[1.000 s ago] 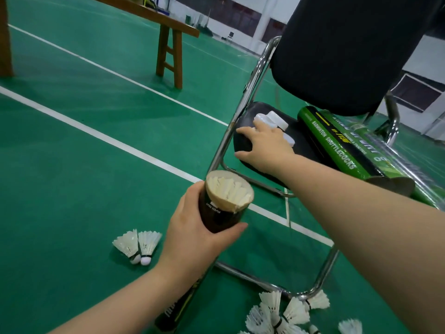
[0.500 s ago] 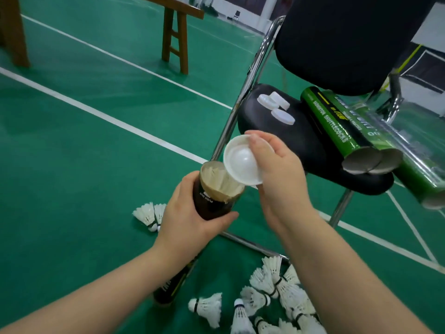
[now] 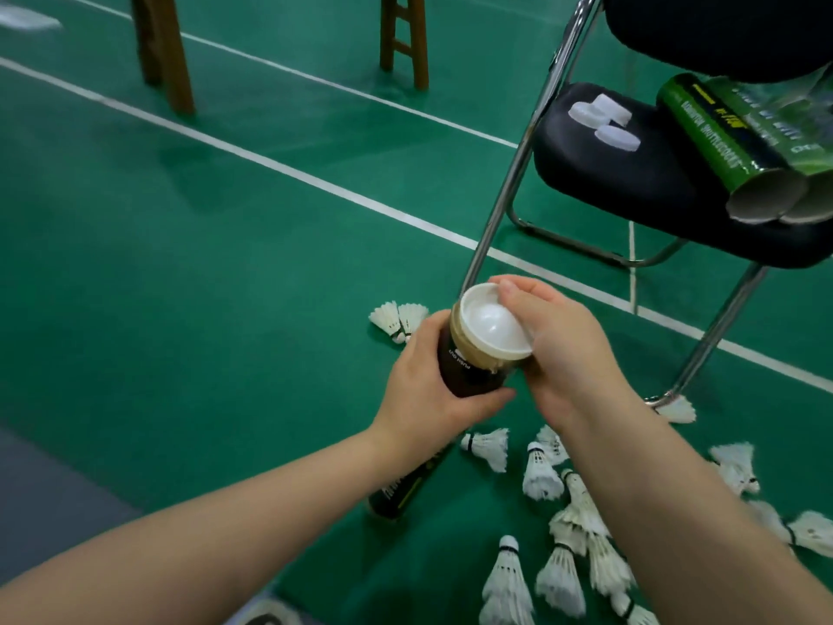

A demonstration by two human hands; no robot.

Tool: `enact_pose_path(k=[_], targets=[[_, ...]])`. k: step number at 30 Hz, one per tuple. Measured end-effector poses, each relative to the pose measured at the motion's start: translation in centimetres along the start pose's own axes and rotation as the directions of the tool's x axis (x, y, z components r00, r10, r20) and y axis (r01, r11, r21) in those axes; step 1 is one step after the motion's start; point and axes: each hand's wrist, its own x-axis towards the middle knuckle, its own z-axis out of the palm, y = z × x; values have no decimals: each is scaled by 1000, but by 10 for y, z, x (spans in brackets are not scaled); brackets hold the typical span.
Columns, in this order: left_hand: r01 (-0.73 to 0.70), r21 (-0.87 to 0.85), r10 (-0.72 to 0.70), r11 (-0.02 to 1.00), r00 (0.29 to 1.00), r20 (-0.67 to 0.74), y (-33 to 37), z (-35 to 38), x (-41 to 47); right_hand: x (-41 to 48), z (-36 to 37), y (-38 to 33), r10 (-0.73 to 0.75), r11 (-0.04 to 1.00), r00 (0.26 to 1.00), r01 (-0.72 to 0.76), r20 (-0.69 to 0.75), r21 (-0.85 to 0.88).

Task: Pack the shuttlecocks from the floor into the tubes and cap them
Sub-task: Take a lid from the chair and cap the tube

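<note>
My left hand (image 3: 423, 390) grips a dark brown shuttlecock tube (image 3: 464, 372) near its open top, with its lower end down towards the floor. My right hand (image 3: 568, 354) holds a white plastic cap (image 3: 493, 322) tilted over the tube's mouth, its far edge raised. Several white shuttlecocks (image 3: 563, 525) lie scattered on the green floor below my right arm. Two more shuttlecocks (image 3: 399, 318) lie just beyond the tube.
A black folding chair (image 3: 631, 182) stands at the upper right, with three white caps (image 3: 604, 119) and green tubes (image 3: 730, 142) lying on its seat. Its chrome legs (image 3: 496, 205) run down close to my hands. Wooden bench legs (image 3: 167, 51) stand at the back.
My right hand took a cap from the chair seat and brought it down onto the tube's mouth. The view has tilted downward, showing more shuttlecocks on the floor.
</note>
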Motion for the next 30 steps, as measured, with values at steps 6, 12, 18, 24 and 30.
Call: enact_pose_path(k=[6,12,18,24,30], targets=[[15,-28,-14,1000,1000,26,-5,-4,-10,-10,9,11,-63,988,995,51,-81,-145],[39,-249,-13,968,994,107,3,-18,-11,-11,8,10,-150,948,986,123,-71,-293],[289,-422,-248,859,957,151,34,-29,11,-12,14,13,-41,989,997,32,-58,-147],[281,-528,-315,801,949,27,39,-23,14,-3,21,16,129,992,992,-129,-4,2],[328,-433,-320,840,943,93,51,-17,9,-11,7,13,244,965,970,-243,2,-95]])
